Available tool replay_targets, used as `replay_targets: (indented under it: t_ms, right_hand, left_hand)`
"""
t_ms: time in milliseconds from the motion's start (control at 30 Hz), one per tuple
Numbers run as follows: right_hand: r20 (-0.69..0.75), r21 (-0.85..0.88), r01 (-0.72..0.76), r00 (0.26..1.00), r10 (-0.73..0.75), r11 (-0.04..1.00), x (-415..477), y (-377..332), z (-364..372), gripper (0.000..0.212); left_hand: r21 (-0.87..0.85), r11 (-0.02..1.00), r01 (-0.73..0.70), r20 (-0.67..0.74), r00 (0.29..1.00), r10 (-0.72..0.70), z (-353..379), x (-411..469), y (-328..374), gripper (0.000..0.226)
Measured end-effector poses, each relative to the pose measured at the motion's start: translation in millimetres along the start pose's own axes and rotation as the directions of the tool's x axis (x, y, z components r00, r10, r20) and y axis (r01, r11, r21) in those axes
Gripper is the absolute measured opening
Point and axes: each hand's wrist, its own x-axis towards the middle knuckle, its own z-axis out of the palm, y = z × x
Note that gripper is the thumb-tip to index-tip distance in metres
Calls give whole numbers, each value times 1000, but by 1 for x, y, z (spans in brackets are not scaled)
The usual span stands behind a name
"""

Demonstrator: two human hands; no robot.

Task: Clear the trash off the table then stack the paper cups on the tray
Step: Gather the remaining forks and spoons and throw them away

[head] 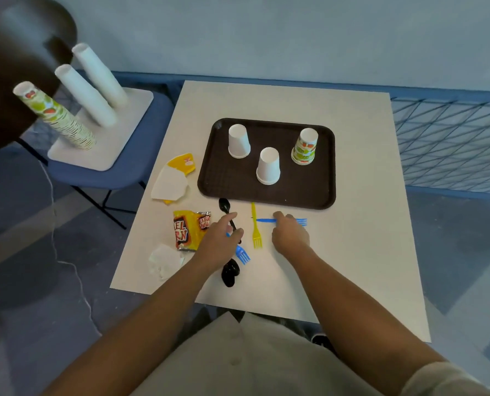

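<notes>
Trash is spread over the near-left part of the table [352,252], and none of it is judged cleared so far. A torn yellow and white wrapper [169,178] lies just left of the tray [224,178], with a snack bag [191,230] nearer and a crumpled napkin [165,260] by the near-left edge. The left hand [221,244] is curled round the handle of a black spoon [224,205], whose long axis runs far to near with the bowl pointing at the tray. A near blue fork [243,255] sticks out from under the same hand, prongs aimed near and right; whether it is gripped too cannot be told. A second black spoon [231,274] lies just below the hand. A yellow fork [256,230] lies free between the hands, lengthwise far to near, prongs toward the person. A far blue fork [265,220] lies crosswise, its handle end touching the yellow fork and its prongs pointing right, and it is pinched under the bent fingers of the right hand [291,235]. On the tray a white cup [239,141], a second white cup [268,167] and a printed cup [305,147] stand upside down and apart. So the cutlery is judged to be under collection, while the paper trash and the stacking are left to be done
</notes>
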Motion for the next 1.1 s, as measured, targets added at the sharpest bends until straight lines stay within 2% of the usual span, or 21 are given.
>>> replay_targets:
  t_ms: [67,200,300,400,467,567,667,800,867,933,1000,1100]
  right_hand:
    - [5,-111,54,999,-54,992,8,6,-4,46]
    - [28,-207,112,994,-108,972,20,13,-11,32]
    - [1,-203,104,994,-106,974,24,22,-16,17]
    - [-69,-158,112,990,-124,981,23,26,-23,11]
    - [-113,-113,187,973,-200,976,21,22,-26,13]
    - [-155,-59,341,925,-346,938,18,6,-29,14]
    - [-155,-37,469,869,-469,882,20,-13,-28,16]
    - [-108,-40,573,812,-574,818,24,-33,-24,20]
    - [-130,2,577,810,-572,817,25,-38,-22,29]
    - [-191,79,505,854,-484,860,27,-38,-22,35]
    - [-204,85,458,877,-435,885,34,-35,-18,35]
    - [-50,-64,448,891,-451,892,46,-29,-11,44]
  left_hand:
    - [14,1000,26,-9,1000,-26,0,7,3,46]
    - [5,999,54,-28,998,-54,0,20,7,43]
    - [4,999,39,-58,998,-39,3,28,10,40]
    - [67,997,-38,-97,994,44,4,36,16,38]
    - [150,984,-97,-85,990,111,5,42,22,39]
    - [311,935,-170,32,985,168,7,50,31,44]
    - [408,891,-198,140,978,154,2,55,34,45]
    - [502,843,-194,175,977,121,-9,57,24,29]
    - [512,844,-160,170,982,84,-17,56,15,28]
    - [494,861,-117,137,989,56,-27,53,3,28]
    - [445,894,-57,87,996,20,-38,50,-9,28]
    - [375,927,31,1,999,-33,-50,45,-21,30]
